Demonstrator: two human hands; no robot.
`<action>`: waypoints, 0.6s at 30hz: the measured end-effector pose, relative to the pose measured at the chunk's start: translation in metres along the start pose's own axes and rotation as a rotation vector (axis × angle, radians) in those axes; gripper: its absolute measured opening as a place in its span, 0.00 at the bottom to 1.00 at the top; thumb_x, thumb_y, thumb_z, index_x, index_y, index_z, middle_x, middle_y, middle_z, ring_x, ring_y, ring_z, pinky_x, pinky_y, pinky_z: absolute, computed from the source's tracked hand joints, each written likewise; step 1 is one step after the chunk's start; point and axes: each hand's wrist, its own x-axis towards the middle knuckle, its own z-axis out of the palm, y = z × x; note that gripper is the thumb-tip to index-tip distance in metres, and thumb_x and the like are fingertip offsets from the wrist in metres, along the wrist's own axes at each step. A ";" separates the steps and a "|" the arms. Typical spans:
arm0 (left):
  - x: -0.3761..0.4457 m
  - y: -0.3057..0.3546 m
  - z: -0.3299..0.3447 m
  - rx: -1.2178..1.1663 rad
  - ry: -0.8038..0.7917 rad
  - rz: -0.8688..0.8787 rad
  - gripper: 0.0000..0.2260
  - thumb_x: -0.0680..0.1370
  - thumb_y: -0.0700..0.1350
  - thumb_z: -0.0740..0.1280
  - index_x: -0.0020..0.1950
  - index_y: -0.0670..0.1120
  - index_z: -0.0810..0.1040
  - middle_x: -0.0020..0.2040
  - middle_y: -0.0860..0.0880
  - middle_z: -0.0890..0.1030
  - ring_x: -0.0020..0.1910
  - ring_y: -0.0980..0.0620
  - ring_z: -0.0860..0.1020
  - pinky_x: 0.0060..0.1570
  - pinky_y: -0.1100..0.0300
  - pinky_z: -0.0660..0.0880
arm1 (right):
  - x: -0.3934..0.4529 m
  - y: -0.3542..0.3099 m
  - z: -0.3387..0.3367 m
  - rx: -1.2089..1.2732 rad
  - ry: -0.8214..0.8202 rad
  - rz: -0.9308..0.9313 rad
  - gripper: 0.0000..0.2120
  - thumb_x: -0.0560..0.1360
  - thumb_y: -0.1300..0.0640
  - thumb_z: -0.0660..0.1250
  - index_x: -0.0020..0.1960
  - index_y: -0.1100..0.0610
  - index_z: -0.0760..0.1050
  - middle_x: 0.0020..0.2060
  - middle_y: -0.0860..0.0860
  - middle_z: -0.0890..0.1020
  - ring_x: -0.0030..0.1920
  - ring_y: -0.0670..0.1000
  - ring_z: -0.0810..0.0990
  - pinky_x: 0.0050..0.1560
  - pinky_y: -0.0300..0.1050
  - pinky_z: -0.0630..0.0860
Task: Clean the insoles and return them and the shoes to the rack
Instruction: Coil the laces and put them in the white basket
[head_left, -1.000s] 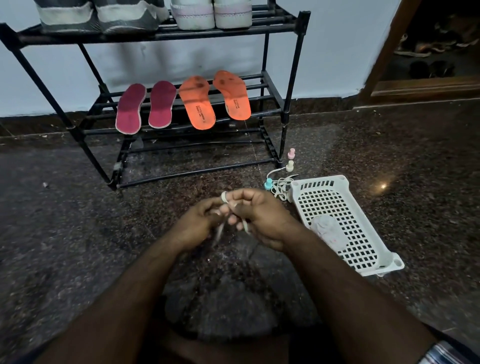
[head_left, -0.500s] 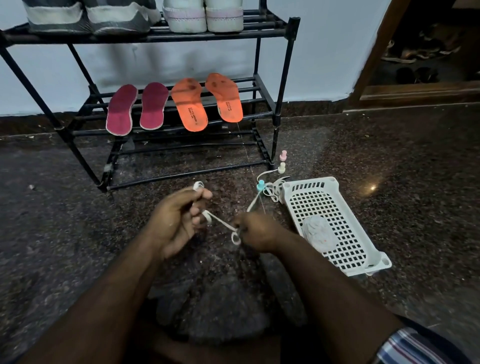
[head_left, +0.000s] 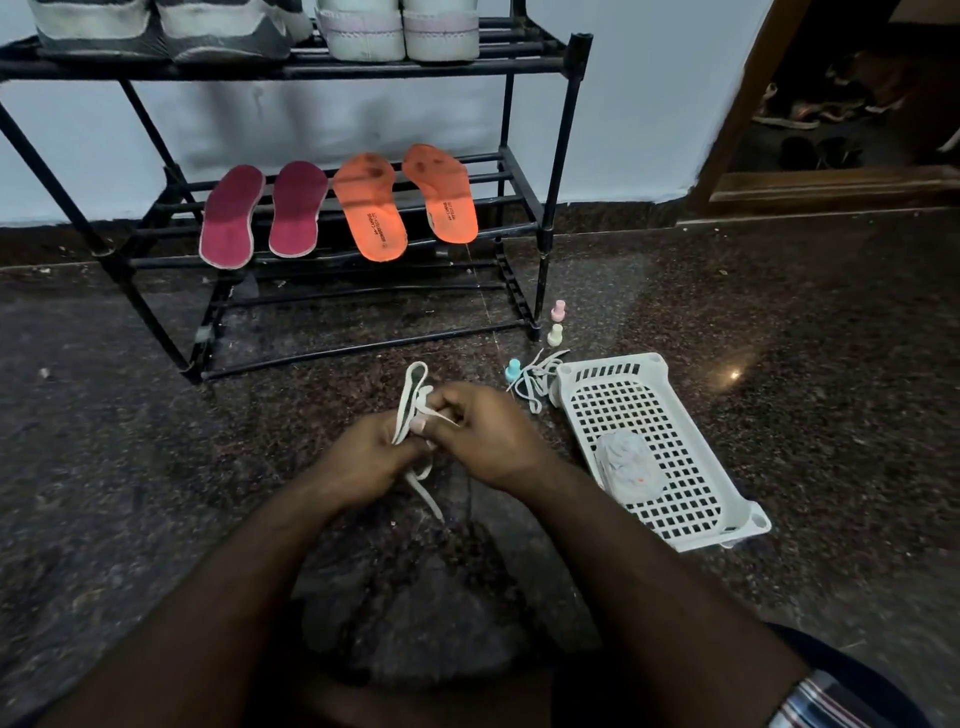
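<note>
From the head view, your left hand (head_left: 363, 457) and right hand (head_left: 488, 436) now meet at the centre of the frame, both pinching one pale shoelace (head_left: 410, 400); half a second ago they were apart with the lace stretched between them, so you have brought the ends together again, which reads as folding or bundling the lace. Each grip is clamped on the lace: a loop stands up toward 12 o'clock above your fingers and a tail hangs toward 6 o'clock. The task's things are already placed: the maroon insoles (head_left: 260, 213) and orange insoles (head_left: 405, 202) lean on the middle tier of the rack (head_left: 571, 67) at 11 o'clock, and the shoes (head_left: 395, 26) sit on the top tier. At 2 o'clock lie a second lace (head_left: 535, 379), three small bottles (head_left: 557, 332) and the white basket (head_left: 670, 415) on the floor with a pale bundle inside. Judging from this, only tidying the laces remains; keep the loops pinched so they do not spring open
</note>
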 end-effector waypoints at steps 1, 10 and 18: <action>-0.001 -0.002 0.000 0.011 -0.012 -0.002 0.10 0.76 0.46 0.69 0.51 0.41 0.83 0.45 0.38 0.84 0.41 0.52 0.78 0.43 0.58 0.75 | -0.001 0.000 -0.002 -0.003 -0.024 -0.007 0.07 0.76 0.50 0.70 0.50 0.52 0.81 0.41 0.45 0.84 0.41 0.44 0.81 0.44 0.43 0.77; -0.004 -0.008 0.001 0.250 0.053 -0.190 0.28 0.70 0.51 0.79 0.66 0.50 0.74 0.55 0.53 0.82 0.51 0.55 0.81 0.52 0.58 0.77 | -0.004 0.000 -0.017 0.023 0.028 0.084 0.05 0.75 0.56 0.71 0.50 0.53 0.83 0.46 0.46 0.84 0.46 0.44 0.82 0.50 0.42 0.78; -0.001 0.004 0.001 0.094 0.290 -0.156 0.12 0.83 0.40 0.61 0.46 0.51 0.82 0.37 0.53 0.86 0.33 0.54 0.84 0.37 0.56 0.81 | 0.002 0.006 -0.026 0.083 0.026 0.087 0.07 0.72 0.57 0.74 0.50 0.55 0.82 0.40 0.46 0.83 0.40 0.42 0.81 0.49 0.45 0.79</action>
